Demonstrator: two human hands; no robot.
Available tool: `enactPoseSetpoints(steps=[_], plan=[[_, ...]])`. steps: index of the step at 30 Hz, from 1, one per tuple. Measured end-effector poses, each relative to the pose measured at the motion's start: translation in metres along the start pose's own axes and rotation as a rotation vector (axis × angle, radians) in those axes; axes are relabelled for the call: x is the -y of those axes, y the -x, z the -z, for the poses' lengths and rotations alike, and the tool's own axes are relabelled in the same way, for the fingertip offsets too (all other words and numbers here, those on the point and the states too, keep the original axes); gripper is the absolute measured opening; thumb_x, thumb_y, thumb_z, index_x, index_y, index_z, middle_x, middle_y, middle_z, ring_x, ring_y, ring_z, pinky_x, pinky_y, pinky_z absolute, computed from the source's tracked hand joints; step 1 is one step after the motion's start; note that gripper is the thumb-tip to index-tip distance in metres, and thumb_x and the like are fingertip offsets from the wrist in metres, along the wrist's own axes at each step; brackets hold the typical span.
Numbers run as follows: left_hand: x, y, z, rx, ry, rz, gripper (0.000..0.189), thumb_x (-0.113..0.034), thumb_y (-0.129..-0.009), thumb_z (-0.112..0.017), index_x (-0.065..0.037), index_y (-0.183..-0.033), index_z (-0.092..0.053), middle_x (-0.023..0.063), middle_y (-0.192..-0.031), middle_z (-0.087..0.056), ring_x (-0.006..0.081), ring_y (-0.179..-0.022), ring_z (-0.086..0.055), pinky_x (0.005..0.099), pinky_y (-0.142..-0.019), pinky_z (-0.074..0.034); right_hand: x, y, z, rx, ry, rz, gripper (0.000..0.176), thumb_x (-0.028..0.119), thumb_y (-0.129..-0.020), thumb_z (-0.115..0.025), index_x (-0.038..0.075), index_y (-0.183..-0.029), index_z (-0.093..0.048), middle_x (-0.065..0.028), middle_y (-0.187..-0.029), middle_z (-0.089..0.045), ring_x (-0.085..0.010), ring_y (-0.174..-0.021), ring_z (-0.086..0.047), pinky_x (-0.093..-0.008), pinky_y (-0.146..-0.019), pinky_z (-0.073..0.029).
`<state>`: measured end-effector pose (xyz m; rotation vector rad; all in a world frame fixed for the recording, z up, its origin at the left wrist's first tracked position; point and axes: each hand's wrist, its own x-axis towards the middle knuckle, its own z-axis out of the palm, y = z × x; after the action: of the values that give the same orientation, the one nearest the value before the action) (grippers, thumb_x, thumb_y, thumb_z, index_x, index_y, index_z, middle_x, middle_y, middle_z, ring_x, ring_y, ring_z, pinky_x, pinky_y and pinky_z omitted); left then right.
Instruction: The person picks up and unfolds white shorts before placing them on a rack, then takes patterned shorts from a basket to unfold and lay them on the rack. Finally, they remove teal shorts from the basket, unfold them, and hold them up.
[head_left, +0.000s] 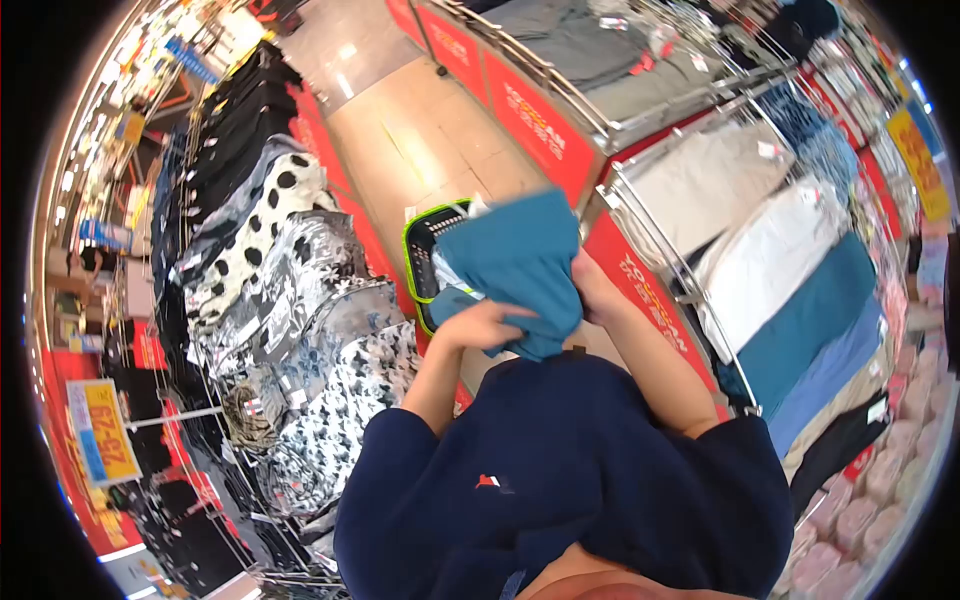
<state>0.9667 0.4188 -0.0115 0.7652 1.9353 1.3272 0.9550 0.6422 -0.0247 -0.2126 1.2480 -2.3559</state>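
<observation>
A folded teal garment [520, 250] is in front of my chest, partly over a black basket with a bright green rim [409, 255]. My right hand [594, 290] grips its right edge, the fingers mostly behind the cloth. Across the lower left part lies my left hand [484, 325], its fingers closed on a fold and slightly blurred. The cloth hides much of the basket, where some pale material [447, 272] shows.
Patterned black-and-white clothes [300, 250] fill a rack on the left. At the right, a metal-railed stand holds white trousers [775, 250] and teal trousers [815, 310]. Red panels [530, 115] border the tiled aisle [400, 130] ahead. A price sign [105, 430] sticks out at left.
</observation>
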Motion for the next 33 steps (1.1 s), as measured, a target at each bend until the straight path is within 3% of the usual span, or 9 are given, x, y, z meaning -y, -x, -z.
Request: enactPoseSetpoints(steps=[2,6,9,12,15,20,27,29,33], plan=[[-0.008,-0.022,-0.047,0.041,-0.281,-0.026,0.045,-0.013,-0.080,-0.065,-0.004,-0.124,-0.059,0.0112,-0.131,-0.055,0.0240,-0.121,-0.051,0.0377,-0.103,-0.039,0.027,0.021,-0.002,0.069,-0.104,-0.049,0.077,0.023,-0.078,-0.078,0.002,-0.139,-0.036,-0.0145,-0.133,-0.050,-0.0235,-0.121,-0.052,-0.0408,-0.103,-0.043],[0.027,-0.027,-0.106,-0.049,-0.313,-0.049,0.048,-0.019,-0.086,-0.063,-0.007,-0.131,-0.054,0.0118,-0.139,-0.049,0.0256,-0.126,-0.048,0.0385,-0.106,-0.037,0.017,0.080,0.027,-0.060,-0.163,-0.047,0.057,0.003,-0.076,-0.070,0.001,-0.128,-0.047,-0.0131,-0.118,-0.061,-0.0254,-0.110,-0.060,-0.0412,-0.098,-0.048],[0.024,-0.027,-0.125,-0.161,-0.284,-0.065,0.049,-0.019,-0.084,-0.067,-0.010,-0.130,-0.055,0.0138,-0.137,-0.051,0.0285,-0.130,-0.044,0.0402,-0.110,-0.032,0.025,0.109,0.053,0.006,-0.312,0.011,0.054,0.003,-0.077,-0.070,0.001,-0.126,-0.048,-0.0135,-0.118,-0.061,-0.0261,-0.111,-0.060,-0.0420,-0.098,-0.048],[-0.018,-0.031,-0.129,-0.276,0.175,0.102,0.059,-0.009,-0.085,-0.064,-0.008,-0.140,-0.041,0.0124,-0.137,-0.049,0.0261,-0.128,-0.046,0.0381,-0.109,-0.032,0.035,0.127,0.062,-0.013,-0.424,0.092,0.046,0.003,-0.081,-0.067,-0.001,-0.124,-0.050,-0.0143,-0.117,-0.062,-0.0262,-0.107,-0.062,-0.0427,-0.096,-0.050],[-0.020,-0.038,-0.134,-0.494,0.684,-0.116,0.071,-0.002,-0.089,-0.056,-0.004,-0.149,-0.016,0.0080,-0.141,-0.040,0.0198,-0.130,-0.040,0.0354,-0.111,-0.027,0.038,0.136,0.066,-0.028,-0.471,0.144,0.041,0.003,-0.085,-0.064,-0.002,-0.123,-0.051,-0.0151,-0.117,-0.062,-0.0256,-0.106,-0.063,-0.0413,-0.094,-0.052],[-0.061,-0.066,-0.126,-0.343,0.523,-0.351,0.072,0.001,-0.089,-0.055,-0.003,-0.148,-0.015,0.0104,-0.143,-0.036,0.0184,-0.129,-0.039,0.0348,-0.110,-0.029,0.044,0.155,0.067,-0.115,-0.452,0.206,0.038,0.005,-0.087,-0.063,-0.002,-0.122,-0.052,-0.0146,-0.117,-0.063,-0.0243,-0.105,-0.064,-0.0400,-0.093,-0.052],[-0.086,-0.088,-0.131,-0.416,0.387,-0.126,0.064,0.007,-0.086,-0.059,0.003,-0.141,-0.026,0.0104,-0.130,-0.049,0.0193,-0.116,-0.052,0.0336,-0.101,-0.041,0.055,0.186,0.081,-0.181,-0.425,0.320,0.036,0.007,-0.089,-0.064,-0.001,-0.122,-0.052,-0.0128,-0.116,-0.062,-0.0236,-0.105,-0.063,-0.0405,-0.093,-0.052],[-0.061,-0.088,-0.123,-0.313,0.420,-0.198,0.067,-0.011,-0.083,-0.071,0.003,-0.137,-0.033,0.0099,-0.123,-0.055,0.0180,-0.112,-0.055,0.0330,-0.098,-0.043,0.051,0.196,0.081,-0.290,-0.396,0.220,0.044,0.008,-0.087,-0.068,0.002,-0.126,-0.049,-0.0098,-0.115,-0.062,-0.0218,-0.105,-0.062,-0.0385,-0.093,-0.051],[-0.082,-0.098,-0.136,-0.189,0.539,-0.197,0.066,-0.021,-0.083,-0.073,0.003,-0.135,-0.040,0.0085,-0.121,-0.058,0.0165,-0.111,-0.055,0.0303,-0.096,-0.044,0.032,0.192,0.088,-0.305,-0.200,0.296,0.047,0.015,-0.088,-0.069,0.003,-0.128,-0.049,-0.0077,-0.115,-0.061,-0.0194,-0.105,-0.060,-0.0351,-0.093,-0.048]])
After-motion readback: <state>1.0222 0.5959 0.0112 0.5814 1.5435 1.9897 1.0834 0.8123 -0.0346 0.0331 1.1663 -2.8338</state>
